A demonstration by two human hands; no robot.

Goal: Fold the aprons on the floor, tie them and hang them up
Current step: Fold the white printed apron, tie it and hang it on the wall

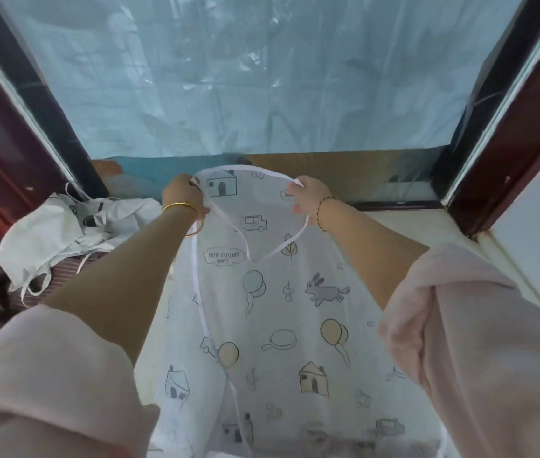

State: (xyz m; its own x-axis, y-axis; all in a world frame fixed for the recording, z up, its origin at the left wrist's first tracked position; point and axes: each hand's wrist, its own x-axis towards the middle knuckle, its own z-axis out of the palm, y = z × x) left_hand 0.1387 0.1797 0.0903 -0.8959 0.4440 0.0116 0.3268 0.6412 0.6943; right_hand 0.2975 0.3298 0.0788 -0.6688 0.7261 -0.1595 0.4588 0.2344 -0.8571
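Closest in, two rolled-up pink sleeves frame the printed apron. It spreads wide from the hands back toward the person. Its pattern of houses, balloons and a rabbit is open to view, and no crease has been made in it. A thin side tie trails loose down its edge below the left hand.

Further out, the left hand, with a gold bangle on its wrist, pinches one top corner of the bib. The right hand pinches the other, so the hands sit well apart. The neck strap sags in a V between them.

Out to the left of the left hand, a crumpled heap of white aprons lies with its ties tangled. Beyond both hands hangs pale blue plastic sheeting.

The work looks to be at an early stage. This apron is only held out ready for its first fold, so it still needs tying and hanging. The heap looks untouched, and no hung apron is in sight.
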